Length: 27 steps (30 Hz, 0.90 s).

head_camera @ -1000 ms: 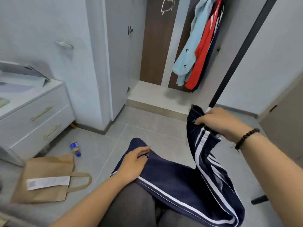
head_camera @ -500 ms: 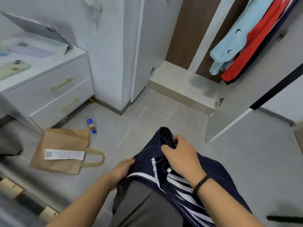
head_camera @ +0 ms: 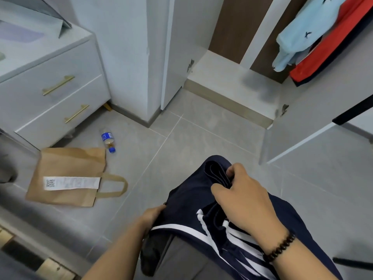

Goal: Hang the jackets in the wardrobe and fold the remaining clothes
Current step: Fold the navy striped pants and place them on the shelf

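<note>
Navy trousers with white side stripes (head_camera: 187, 201) lie folded over my lap. My right hand (head_camera: 244, 199), a dark bead bracelet on its wrist, grips the folded far end of the trousers from above. My left hand (head_camera: 151, 217) holds the trousers' left edge, fingers tucked under the cloth. In the open wardrobe (head_camera: 228, 65) at top right hang a light blue jacket (head_camera: 302, 31), a red jacket (head_camera: 331, 49) and a dark garment behind them.
A brown paper bag (head_camera: 68, 174) with a white label and a small plastic bottle (head_camera: 108, 139) lie on the grey tiled floor at left. A white drawer unit (head_camera: 50, 87) with gold handles stands at far left. The wardrobe's right door (head_camera: 314, 118) stands open.
My right hand brought the raised trouser leg down and over onto my lap, folding the trousers. My left hand slid to the cloth's left edge. The view tilted downward.
</note>
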Motion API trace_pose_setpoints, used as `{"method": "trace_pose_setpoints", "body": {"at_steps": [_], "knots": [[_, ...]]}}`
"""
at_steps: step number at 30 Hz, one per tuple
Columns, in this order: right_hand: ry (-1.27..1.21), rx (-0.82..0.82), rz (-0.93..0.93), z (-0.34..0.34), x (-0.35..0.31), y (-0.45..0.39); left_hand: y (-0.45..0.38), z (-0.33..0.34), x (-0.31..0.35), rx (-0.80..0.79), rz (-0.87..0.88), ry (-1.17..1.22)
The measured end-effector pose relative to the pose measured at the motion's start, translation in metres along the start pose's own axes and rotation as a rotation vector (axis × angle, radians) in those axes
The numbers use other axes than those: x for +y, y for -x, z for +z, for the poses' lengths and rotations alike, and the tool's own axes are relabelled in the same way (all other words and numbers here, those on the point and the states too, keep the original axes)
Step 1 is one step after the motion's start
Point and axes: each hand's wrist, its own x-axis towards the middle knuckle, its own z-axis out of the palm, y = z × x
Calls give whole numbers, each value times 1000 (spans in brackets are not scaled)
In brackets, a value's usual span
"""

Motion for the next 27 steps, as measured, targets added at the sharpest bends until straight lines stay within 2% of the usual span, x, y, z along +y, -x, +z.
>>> {"method": "trace_pose_setpoints", "body": {"at_steps": [5, 7, 11, 15, 19, 24, 27], "knots": [[-96, 14, 15, -2, 14, 2, 13, -24, -10, -43, -149, 42], [-151, 19, 23, -2, 21, 3, 25, -36, -16, -12, -119, 35], [-322, 28, 42, -5, 31, 2, 51, -44, 0, 104, 134, 123], [-521, 33, 87, -19, 38, 10, 102, -32, 54, 167, 410, 284], [-513, 167, 33, -59, 47, 24, 176, 2, 99, 25, 708, 348], [-584, 353, -58, -145, 59, 50, 265, 66, 127, -95, 1014, 176], [-635, 350, -115, -177, 66, 77, 303, 104, 120, -78, 1098, 35]]}}
